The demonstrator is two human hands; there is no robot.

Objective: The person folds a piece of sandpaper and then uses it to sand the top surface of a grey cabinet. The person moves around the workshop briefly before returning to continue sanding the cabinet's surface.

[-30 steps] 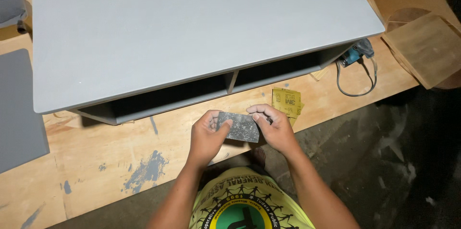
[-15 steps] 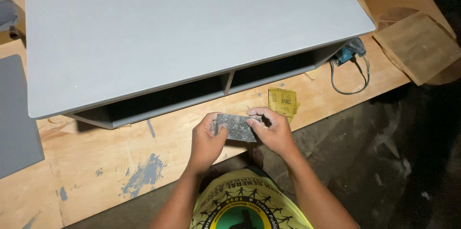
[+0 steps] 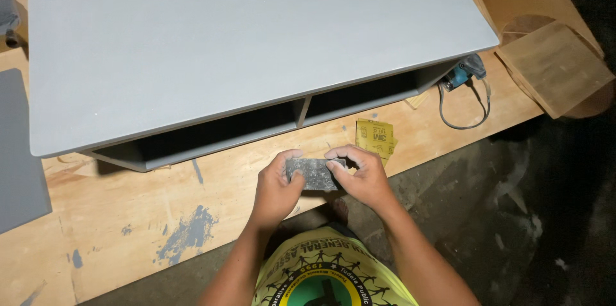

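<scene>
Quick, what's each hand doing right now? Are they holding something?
Left hand: closed on the left end of the grey sanding block.
Right hand: closed on the block's right end.

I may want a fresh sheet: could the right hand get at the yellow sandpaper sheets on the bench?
Probably yes. The yellow sandpaper sheets lie uncovered on the workbench just beyond the right hand, nothing between. But both hands hold the grey sanding block, so it must let go first.

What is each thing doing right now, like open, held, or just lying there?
Block: held by both hands.
Left hand: gripping block.
Right hand: gripping block.
Shelf: painted grey, lying flat, compartments open.
Sandpaper: lying loose.
Sander: lying idle, cord looped.
</scene>
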